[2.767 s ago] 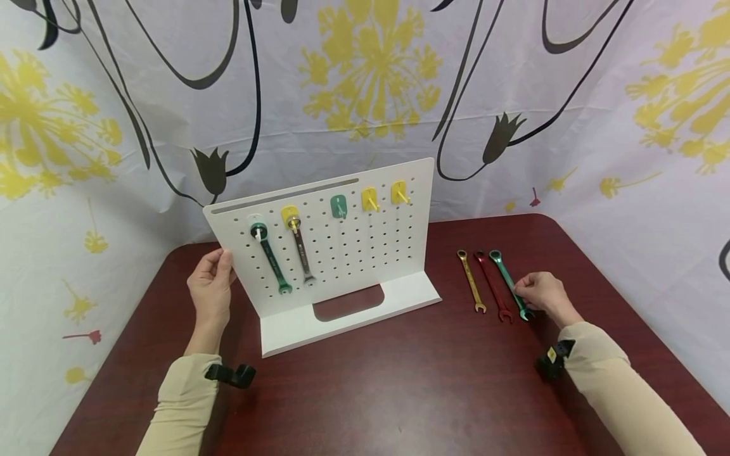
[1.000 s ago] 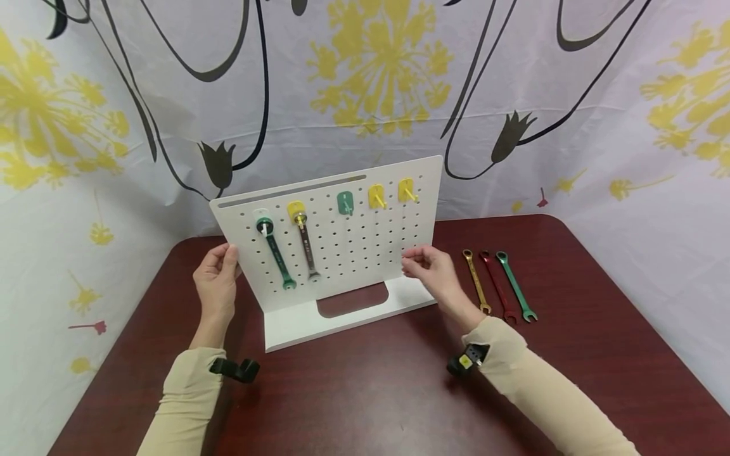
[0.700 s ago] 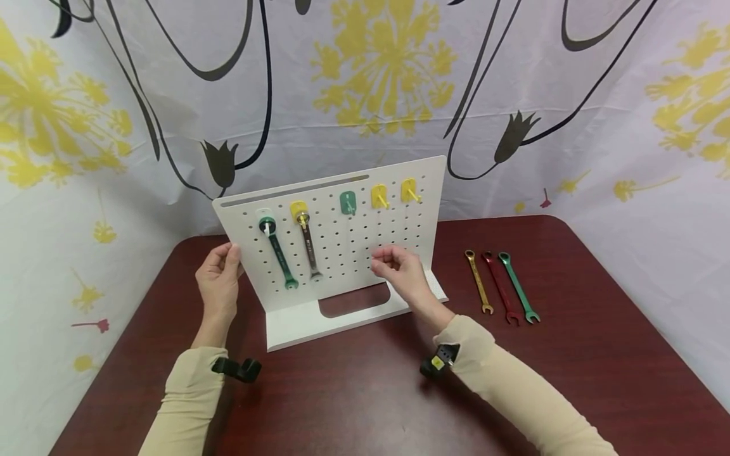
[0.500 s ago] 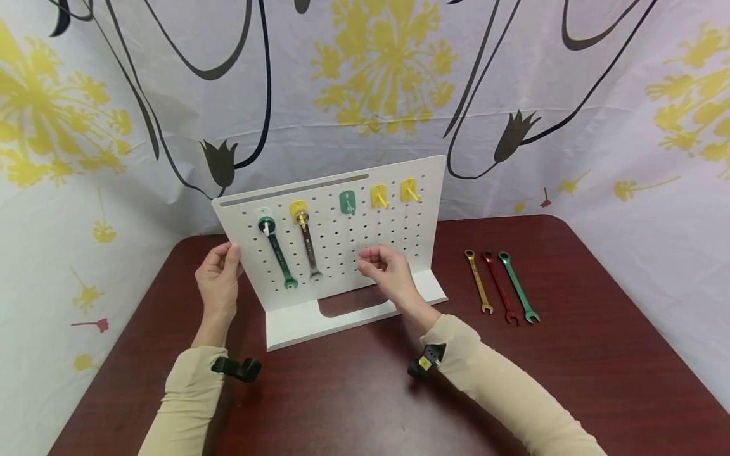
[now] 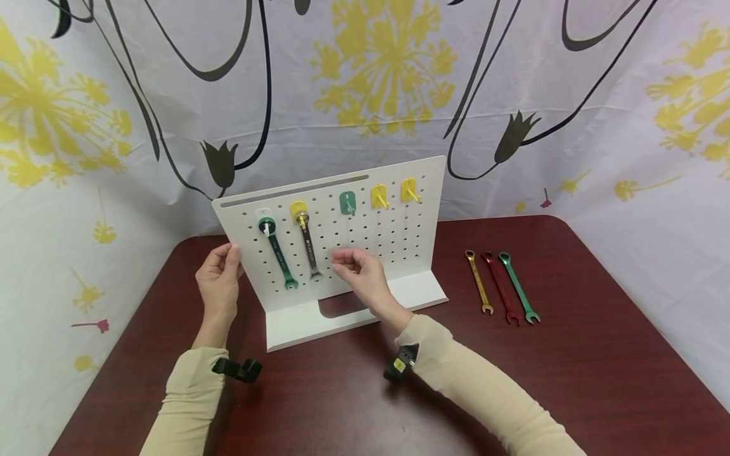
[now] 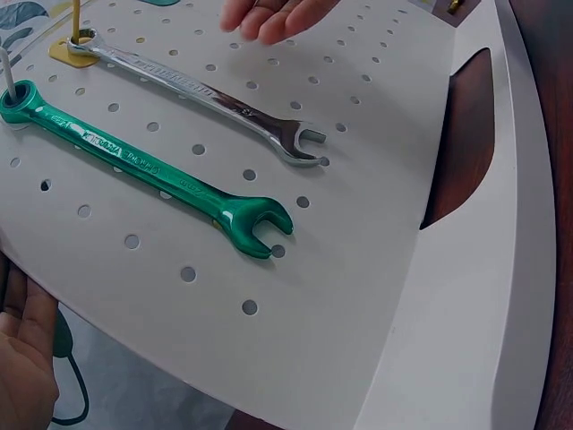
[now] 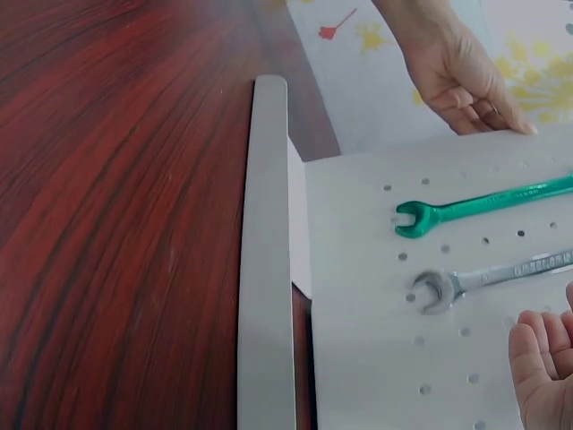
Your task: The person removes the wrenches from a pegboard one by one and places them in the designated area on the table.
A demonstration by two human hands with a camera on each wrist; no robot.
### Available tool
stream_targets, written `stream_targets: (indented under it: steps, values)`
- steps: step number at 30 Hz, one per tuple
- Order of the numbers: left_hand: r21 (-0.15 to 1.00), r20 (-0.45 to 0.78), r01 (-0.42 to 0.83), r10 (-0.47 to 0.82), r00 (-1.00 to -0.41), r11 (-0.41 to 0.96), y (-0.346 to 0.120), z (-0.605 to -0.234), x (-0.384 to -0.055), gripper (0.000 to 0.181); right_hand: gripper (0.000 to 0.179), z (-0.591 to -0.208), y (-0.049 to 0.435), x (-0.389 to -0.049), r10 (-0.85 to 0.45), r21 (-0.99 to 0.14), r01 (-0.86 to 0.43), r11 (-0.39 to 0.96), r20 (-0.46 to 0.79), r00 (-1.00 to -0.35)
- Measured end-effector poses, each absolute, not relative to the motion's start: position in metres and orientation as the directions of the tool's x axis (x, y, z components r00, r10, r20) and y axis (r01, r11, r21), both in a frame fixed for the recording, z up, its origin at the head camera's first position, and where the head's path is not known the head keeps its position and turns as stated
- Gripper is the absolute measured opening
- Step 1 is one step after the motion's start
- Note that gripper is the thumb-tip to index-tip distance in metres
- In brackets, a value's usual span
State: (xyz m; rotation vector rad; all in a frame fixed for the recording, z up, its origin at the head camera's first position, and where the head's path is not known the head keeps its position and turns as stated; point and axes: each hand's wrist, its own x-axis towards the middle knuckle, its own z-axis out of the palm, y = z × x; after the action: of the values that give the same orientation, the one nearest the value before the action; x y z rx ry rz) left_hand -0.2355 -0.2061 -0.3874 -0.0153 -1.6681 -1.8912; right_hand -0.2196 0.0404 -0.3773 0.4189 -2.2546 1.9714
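My left hand [image 5: 219, 278] pinches the left edge of a white pegboard stand [image 5: 353, 240] between thumb and fingers. Two combination wrenches hang from hooks on that board: a green wrench [image 6: 134, 161] at the far left and a silver wrench [image 6: 201, 94] beside it. In front of the board, just right of the silver wrench's lower part, is my right hand [image 5: 365, 278]. Its fingers are loosely bent with nothing between them; in the right wrist view those fingers [image 7: 542, 358] show at the lower right, below the silver wrench.
Right of the hanging wrenches, a green hook [image 5: 347, 202] and two yellow hooks [image 5: 379, 196] hold nothing. On the dark red table [image 5: 319, 405] to the right lie a gold wrench [image 5: 479, 283], a red wrench [image 5: 502, 288] and a lighter green wrench [image 5: 519, 288]. A patterned cloth [image 5: 365, 76] hangs behind.
My right hand has left the green wrench on the table and moved left across the pegboard's front to near the silver wrench. My left hand stays on the board's edge.
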Motion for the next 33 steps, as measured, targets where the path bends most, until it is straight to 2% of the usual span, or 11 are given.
stream_targets:
  steps: [12,33]
  values:
    - [0.892,0.394,0.451,-0.435,-0.810,-0.031,-0.205,-0.387,-0.234,0.006,0.031,-0.384,0.024,-0.224,-0.154,-0.956,-0.282,0.078,0.268,-0.951]
    - [0.894,0.385,0.446,-0.428,-0.817,-0.046,-0.206,-0.388,-0.235,0.006,0.029,-0.386,0.012,-0.229,-0.172,-0.958,-0.275,0.087,0.257,-0.951]
